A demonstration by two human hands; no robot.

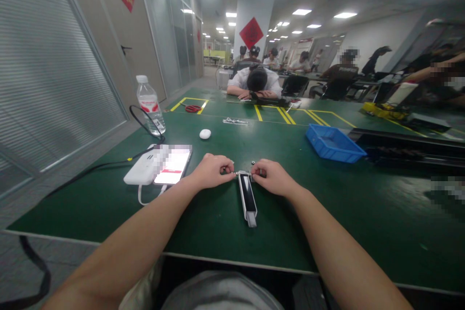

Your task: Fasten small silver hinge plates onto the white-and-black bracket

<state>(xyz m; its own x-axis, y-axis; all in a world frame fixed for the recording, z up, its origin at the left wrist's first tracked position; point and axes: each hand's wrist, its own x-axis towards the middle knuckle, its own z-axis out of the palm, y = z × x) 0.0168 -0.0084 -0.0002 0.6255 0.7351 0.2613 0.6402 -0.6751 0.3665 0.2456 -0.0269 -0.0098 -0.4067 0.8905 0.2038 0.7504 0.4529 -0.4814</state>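
A narrow black and silver device lies lengthwise on the green table, its far end between my hands. My left hand is closed in a pinch on a small metal part at the device's far end. My right hand is curled and grips that same end from the right. What the right fingertips hold is too small to name. A tiny dark part lies just beyond my hands.
A phone lies on a white power bank with cables at left. A water bottle, a small white round object and a blue bin stand farther off. A person rests head-down across the table; others sit behind.
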